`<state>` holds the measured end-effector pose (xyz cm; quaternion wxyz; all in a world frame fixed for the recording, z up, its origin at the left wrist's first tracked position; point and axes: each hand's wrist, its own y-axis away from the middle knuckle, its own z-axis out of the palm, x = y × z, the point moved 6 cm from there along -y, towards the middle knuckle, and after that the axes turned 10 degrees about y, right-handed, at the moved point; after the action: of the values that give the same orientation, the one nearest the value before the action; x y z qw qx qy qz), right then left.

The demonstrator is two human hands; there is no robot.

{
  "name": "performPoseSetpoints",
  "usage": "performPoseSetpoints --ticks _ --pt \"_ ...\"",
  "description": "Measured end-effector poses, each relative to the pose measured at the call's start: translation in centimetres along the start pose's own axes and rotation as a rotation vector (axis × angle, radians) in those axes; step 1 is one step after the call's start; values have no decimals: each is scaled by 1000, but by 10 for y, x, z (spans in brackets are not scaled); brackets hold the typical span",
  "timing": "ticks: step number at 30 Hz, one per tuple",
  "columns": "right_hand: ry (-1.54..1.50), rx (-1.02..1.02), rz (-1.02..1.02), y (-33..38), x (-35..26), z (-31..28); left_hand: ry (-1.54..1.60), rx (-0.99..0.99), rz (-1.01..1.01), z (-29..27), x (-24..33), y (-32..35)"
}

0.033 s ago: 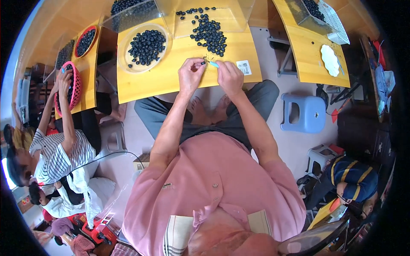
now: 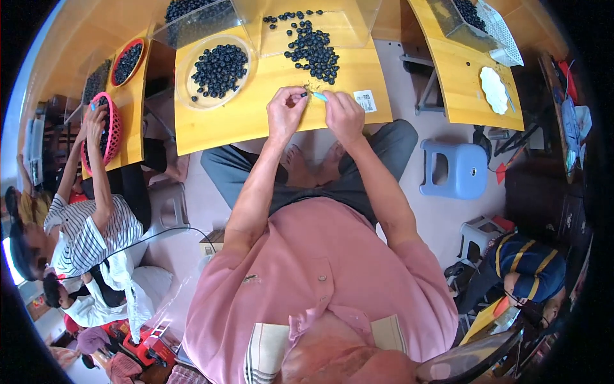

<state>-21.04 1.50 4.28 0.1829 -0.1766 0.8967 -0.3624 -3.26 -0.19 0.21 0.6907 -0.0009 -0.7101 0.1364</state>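
Note:
Over the front of the yellow table (image 2: pixel 268 121), my left hand (image 2: pixel 285 115) pinches a small round black bead-like piece (image 2: pixel 304 95) between thumb and fingertips. Close to its right, my right hand (image 2: pixel 345 118) is closed round a slim light-blue tool (image 2: pixel 320 96), its tip pointing at the piece. Whether the tip touches it is too small to tell. Tiny pale crumbs lie under my fingertips. Just beyond my hands spreads a loose pile of black pieces (image 2: pixel 313 54). To the left, a round clear tray (image 2: pixel 183 83) holds many more of them.
Clear bins (image 2: pixel 198 29) with black pieces stand at the back. A white label (image 2: pixel 365 100) lies right of my hand. Left, a co-worker's hands are at a pink basket (image 2: pixel 114 137). A blue stool (image 2: pixel 455 170) and a table with a white scalloped dish (image 2: pixel 493 91) are right.

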Motion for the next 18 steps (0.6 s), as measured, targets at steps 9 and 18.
performPoseSetpoints --ticks 9,18 --pt "52 -63 -100 0 -7 1 -53 -17 32 2 6 1" --pt "104 -68 -107 0 -8 6 -50 -28 39 5 10 1"
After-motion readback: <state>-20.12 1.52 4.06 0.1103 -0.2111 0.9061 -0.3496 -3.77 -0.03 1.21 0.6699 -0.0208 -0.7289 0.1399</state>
